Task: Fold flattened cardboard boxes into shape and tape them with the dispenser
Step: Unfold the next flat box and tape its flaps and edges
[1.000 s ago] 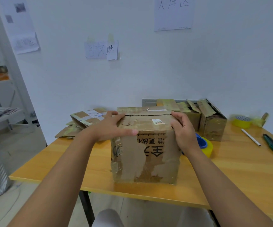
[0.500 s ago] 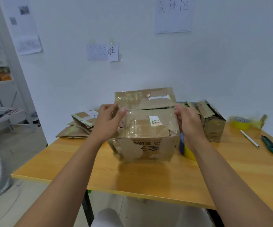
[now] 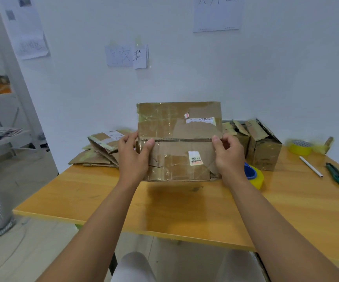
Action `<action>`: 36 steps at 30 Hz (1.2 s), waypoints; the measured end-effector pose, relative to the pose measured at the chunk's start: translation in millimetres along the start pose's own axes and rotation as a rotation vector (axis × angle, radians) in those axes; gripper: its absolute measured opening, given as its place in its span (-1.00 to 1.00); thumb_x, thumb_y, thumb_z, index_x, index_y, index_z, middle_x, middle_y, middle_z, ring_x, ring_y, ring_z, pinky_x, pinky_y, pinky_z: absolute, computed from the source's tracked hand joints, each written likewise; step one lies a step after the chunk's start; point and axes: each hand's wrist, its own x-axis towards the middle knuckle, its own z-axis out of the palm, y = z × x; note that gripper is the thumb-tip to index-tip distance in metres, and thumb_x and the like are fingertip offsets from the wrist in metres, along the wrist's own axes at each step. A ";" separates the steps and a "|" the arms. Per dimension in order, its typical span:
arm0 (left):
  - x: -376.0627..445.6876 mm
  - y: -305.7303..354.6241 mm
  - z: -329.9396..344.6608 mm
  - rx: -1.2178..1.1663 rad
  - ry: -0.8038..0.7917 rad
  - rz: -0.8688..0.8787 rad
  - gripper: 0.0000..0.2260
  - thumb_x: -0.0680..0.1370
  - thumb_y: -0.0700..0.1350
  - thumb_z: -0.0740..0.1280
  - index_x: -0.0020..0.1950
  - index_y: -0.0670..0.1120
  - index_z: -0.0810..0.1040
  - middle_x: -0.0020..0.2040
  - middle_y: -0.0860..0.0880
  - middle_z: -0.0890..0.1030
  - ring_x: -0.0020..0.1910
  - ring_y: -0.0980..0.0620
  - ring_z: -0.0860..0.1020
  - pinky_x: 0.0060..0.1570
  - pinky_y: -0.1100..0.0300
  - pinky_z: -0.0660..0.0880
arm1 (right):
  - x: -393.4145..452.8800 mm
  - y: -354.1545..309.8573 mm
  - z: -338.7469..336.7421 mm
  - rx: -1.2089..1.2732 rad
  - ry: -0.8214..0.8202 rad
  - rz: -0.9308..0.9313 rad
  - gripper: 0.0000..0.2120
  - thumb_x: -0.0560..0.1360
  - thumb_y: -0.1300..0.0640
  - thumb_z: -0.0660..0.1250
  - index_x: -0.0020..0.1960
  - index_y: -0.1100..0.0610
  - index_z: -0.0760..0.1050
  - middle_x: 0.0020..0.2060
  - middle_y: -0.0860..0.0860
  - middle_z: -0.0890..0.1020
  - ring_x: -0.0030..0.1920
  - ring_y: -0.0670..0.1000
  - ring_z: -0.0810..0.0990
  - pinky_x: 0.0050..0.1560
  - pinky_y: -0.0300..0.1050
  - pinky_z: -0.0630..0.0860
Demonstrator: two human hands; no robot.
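Flattened boxes [image 3: 101, 151] sit in a messy pile left of the cardboard box [image 3: 178, 143], which we've got tipped up near the middle of the desk [image 3: 185, 208], its taped flaps facing us. Our left hand [image 3: 133, 157] grips the box's left edge, thumb across the front at the flap seam. Our right hand [image 3: 228, 154] pinches the right edge the same way. Just right of the box, touching the desk, is the blue and yellow tape dispenser [image 3: 254, 176], partly behind our wrist. Further right of the box: two folded boxes [image 3: 262, 147], a yellow tape roll [image 3: 300, 147], a white pen [image 3: 311, 166] and a green cutter [image 3: 336, 173].
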 end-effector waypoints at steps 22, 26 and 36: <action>-54.3 -73.4 0.8 0.184 -0.068 -0.078 -0.51 0.56 0.04 0.41 0.44 -0.03 0.38 0.29 0.03 0.54 0.18 -0.09 0.55 0.07 0.04 0.48 | -46.5 20.9 -12.8 0.230 -0.422 0.538 -0.44 0.63 -0.35 -0.09 0.46 -0.13 0.38 0.27 -0.11 0.52 0.20 0.03 0.54 0.11 0.17 0.61; -48.3 -68.0 -5.7 0.105 -0.114 -0.151 -0.59 0.55 -0.01 0.43 0.37 0.04 0.47 0.15 0.17 0.56 0.12 0.00 0.57 0.11 -0.01 0.54 | -34.5 7.6 -22.7 0.287 -0.467 0.642 -0.38 0.58 -0.40 -0.08 0.38 -0.08 0.46 0.15 0.00 0.58 0.13 0.11 0.57 0.20 0.27 0.55; -41.3 -57.6 -23.3 -0.542 -0.242 -0.483 -0.59 0.64 0.27 0.08 0.27 0.14 0.58 0.29 0.04 0.58 0.15 -0.12 0.63 0.21 -0.01 0.55 | -34.9 23.8 -19.9 0.501 -0.392 0.598 -0.42 0.60 -0.32 0.07 0.16 0.15 0.56 0.01 0.11 0.70 0.12 0.15 0.64 0.21 0.15 0.58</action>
